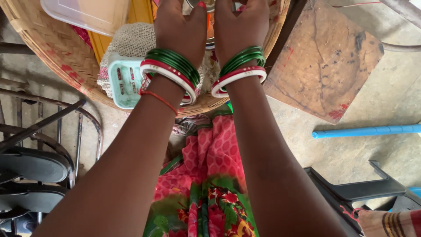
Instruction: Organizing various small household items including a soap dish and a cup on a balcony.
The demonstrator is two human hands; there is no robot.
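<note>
Both my arms reach forward over a large round woven basket. My left hand and my right hand are side by side at the top edge, fingers curled around a round metal object of which only a sliver shows between them. Both wrists carry green, red and white bangles. A pale green plastic container and a burlap cloth lie in the basket just left of my left wrist. My fingertips are cut off by the frame.
A clear plastic lid lies in the basket's far left. A brown wooden board sits on the concrete floor at right, a blue pipe below it. Black metal chair frames stand left, black plastic pieces lower right.
</note>
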